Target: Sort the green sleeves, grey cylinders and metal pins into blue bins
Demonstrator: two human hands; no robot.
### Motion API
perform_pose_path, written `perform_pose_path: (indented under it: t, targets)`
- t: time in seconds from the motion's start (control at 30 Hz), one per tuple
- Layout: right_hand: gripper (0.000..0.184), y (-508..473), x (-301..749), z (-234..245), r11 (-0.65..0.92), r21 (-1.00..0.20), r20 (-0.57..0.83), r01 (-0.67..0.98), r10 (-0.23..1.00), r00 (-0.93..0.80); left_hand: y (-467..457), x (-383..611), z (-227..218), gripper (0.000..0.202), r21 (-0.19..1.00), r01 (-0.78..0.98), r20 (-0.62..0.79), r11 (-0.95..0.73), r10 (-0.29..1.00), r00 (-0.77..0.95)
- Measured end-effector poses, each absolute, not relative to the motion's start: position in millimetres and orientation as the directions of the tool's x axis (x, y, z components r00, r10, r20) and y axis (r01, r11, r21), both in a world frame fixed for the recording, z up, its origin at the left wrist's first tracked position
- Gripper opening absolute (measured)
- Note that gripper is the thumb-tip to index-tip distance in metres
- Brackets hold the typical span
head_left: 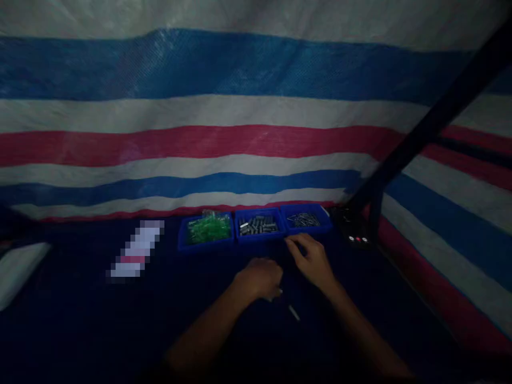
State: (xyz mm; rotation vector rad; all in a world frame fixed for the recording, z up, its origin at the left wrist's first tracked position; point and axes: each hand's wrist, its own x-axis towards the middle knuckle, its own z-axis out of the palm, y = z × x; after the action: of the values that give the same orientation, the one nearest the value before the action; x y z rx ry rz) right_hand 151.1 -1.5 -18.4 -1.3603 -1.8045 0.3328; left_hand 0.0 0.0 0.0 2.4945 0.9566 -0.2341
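My left hand (259, 278) rests on the dark blue table with its fingers curled in; something small and pale shows at its fingertips, too small to name. My right hand (311, 259) reaches forward, fingers bent, just in front of the blue trays. Three blue trays stand in a row at the back: one with green parts (206, 230), one with small dark cylinders (259, 226), one with thin metal pieces (306, 220). A thin pale sliver (294, 313) lies on the table between my forearms.
A striped blue, white and red tarp forms the back and right walls. A black device with small red lights (356, 233) sits under a dark slanted pole (432, 122). A blurred pale patch (138, 249) and a white object (18, 269) lie at left.
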Motion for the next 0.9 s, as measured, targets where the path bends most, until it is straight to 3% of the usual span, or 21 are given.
perform_pose_path:
  t: [0.13,0.3,0.4,0.47,0.53,0.63,0.73,0.9]
  targets:
    - [0.016,1,138,-19,0.415,-0.631,0.468,0.656,0.878,-0.105,10,-9,1,0.009,0.357,0.663,-0.233,-0.658,0.625,0.745]
    - [0.015,-9,125,-20,0.548,-0.607,0.545,0.576,0.814,-0.2,31,-31,12,0.015,0.505,0.588,-0.121,-0.631,0.623,0.773]
    - [0.02,-17,123,-12,0.628,-0.589,0.633,0.509,0.75,-0.192,36,-43,23,0.016,0.694,0.487,-0.002,-0.53,0.675,0.737]
    - [0.023,-19,123,-3,0.669,-0.559,0.675,0.49,0.71,-0.2,35,-46,31,0.013,0.863,0.319,0.074,-0.392,0.722,0.688]
    - [0.026,-17,122,9,0.704,-0.524,0.714,0.48,0.67,-0.203,30,-47,37,0.015,0.951,0.149,0.124,-0.273,0.772,0.623]
    - [0.021,-10,118,30,0.726,-0.504,0.759,0.467,0.631,-0.161,22,-45,48,0.014,0.97,0.008,0.207,-0.242,0.845,0.494]
    - [0.014,-1,111,49,0.693,-0.568,0.741,0.445,0.666,-0.091,16,-46,59,0.019,0.947,-0.051,0.31,-0.318,0.855,0.417]
    - [0.016,9,101,69,0.667,-0.705,0.668,0.241,0.739,-0.092,11,-51,70,0.014,0.899,0.046,0.413,-0.436,0.877,0.245]
